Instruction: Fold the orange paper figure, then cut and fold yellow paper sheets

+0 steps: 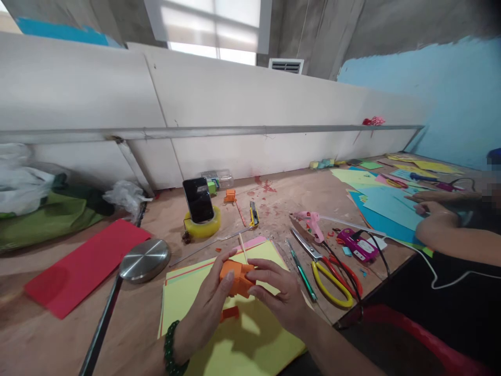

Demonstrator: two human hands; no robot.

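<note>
Between my hands is a boxy orange folded-paper piece point(237, 278), held above a stack of yellow paper point(183, 292). My left hand point(213, 292), with a green bead bracelet at its wrist, grips it from the left with the thumb on its near face. The fingertips of my right hand point(277, 287) pinch its right side. A thin pale stick point(243, 247) shows just behind it; whether it is joined to the paper, I cannot tell. Below, a small orange paper strip point(230, 313) rests on the yellow sheets.
Right of the stack lie a green-handled craft knife point(303, 274), scissors point(332, 282), a pink glue gun point(312, 224) and a purple power strip point(359, 244). A phone point(199, 200) leans on a yellow tape roll point(203, 227). Red paper point(84, 266) is at left; a co-worker's arm point(450, 230) at right.
</note>
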